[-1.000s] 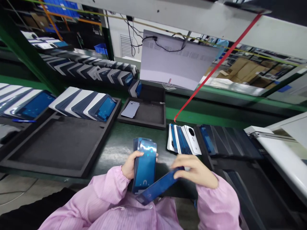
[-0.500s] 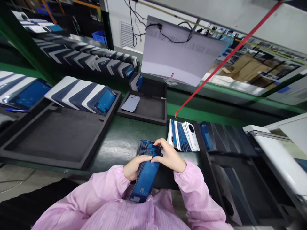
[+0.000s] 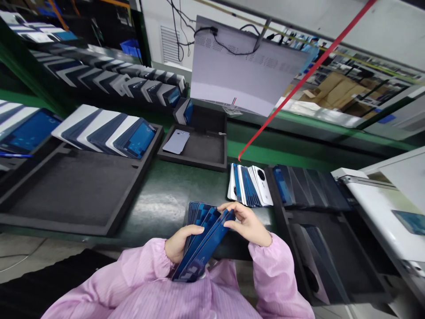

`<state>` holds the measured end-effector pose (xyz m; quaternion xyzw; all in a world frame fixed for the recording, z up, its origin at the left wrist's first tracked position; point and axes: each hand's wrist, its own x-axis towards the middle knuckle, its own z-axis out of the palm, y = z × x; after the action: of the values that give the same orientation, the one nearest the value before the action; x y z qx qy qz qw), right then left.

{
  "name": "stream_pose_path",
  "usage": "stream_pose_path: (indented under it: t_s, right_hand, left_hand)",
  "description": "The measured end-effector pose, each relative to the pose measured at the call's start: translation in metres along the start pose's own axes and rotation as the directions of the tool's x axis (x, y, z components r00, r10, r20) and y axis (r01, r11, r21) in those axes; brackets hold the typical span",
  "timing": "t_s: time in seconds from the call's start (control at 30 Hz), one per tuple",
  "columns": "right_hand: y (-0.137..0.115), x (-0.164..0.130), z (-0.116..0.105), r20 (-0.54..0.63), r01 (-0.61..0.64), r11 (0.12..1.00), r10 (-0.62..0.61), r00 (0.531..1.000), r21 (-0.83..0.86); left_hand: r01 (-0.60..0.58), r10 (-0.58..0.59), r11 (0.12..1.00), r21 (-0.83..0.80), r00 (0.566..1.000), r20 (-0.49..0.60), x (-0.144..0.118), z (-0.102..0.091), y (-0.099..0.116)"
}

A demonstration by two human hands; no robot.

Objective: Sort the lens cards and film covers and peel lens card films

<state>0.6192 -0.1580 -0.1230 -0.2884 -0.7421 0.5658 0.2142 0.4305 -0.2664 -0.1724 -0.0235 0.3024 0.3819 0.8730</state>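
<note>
A fanned stack of phone back covers (image 3: 195,237), blue on the faces toward me, is held in front of my body. My left hand (image 3: 181,241) is closed around its left side, thumb across the front. My right hand (image 3: 247,222) pinches the upper corner of the front phone back cover (image 3: 217,235), which is tilted apart from the others at the top. The lower ends of the covers rest close to my pink sleeves and front. Just beyond my right hand stands a row of white and blue phone covers (image 3: 250,186).
A large black foam tray (image 3: 76,190) with stacked covers lies left. A smaller tray (image 3: 209,148) at centre holds one grey cover (image 3: 176,141). On the right, another tray (image 3: 352,261) holds dark covers. A monitor back (image 3: 245,71) and red strap (image 3: 299,84) hang ahead.
My right hand has moved right and slightly down, pulling the front cover's top away from the stack. The front cover now tilts to the right. The view has shifted slightly.
</note>
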Motion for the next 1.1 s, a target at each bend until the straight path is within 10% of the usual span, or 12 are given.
stream_pose_path:
  t_s: [0.23,0.4,0.6,0.67,0.87,1.1]
  right_hand:
    - [-0.011,0.014,0.002,0.104,0.101,0.959,-0.076,0.992,-0.265]
    - [-0.045,0.031,-0.01,0.108,0.343,0.855,-0.328,0.939,-0.388]
    - [-0.047,0.039,-0.011,-0.018,0.467,0.867,-0.477,0.879,-0.172]
    - [-0.024,0.042,-0.001,-0.014,0.442,0.896,-0.443,0.897,-0.039]
    - [0.043,0.044,0.024,-0.077,0.208,0.976,-0.203,0.976,0.061]
    - [0.044,0.036,0.018,-0.086,0.141,0.983,-0.132,0.988,0.113]
  left_hand:
    - [-0.211,0.201,0.964,0.164,0.977,0.075,-0.001,0.008,-0.003]
    - [-0.448,0.36,0.754,0.48,0.893,0.268,-0.007,0.037,0.024]
    - [-0.762,0.752,0.051,0.645,0.455,0.478,0.012,0.059,0.053]
    - [-0.788,0.733,-0.04,0.614,0.394,0.554,0.028,0.052,0.052]
    - [-0.758,0.725,0.07,0.649,0.486,0.489,0.061,0.022,0.036]
    - [-0.685,0.704,-0.048,0.727,0.493,0.511,0.066,0.023,0.036]
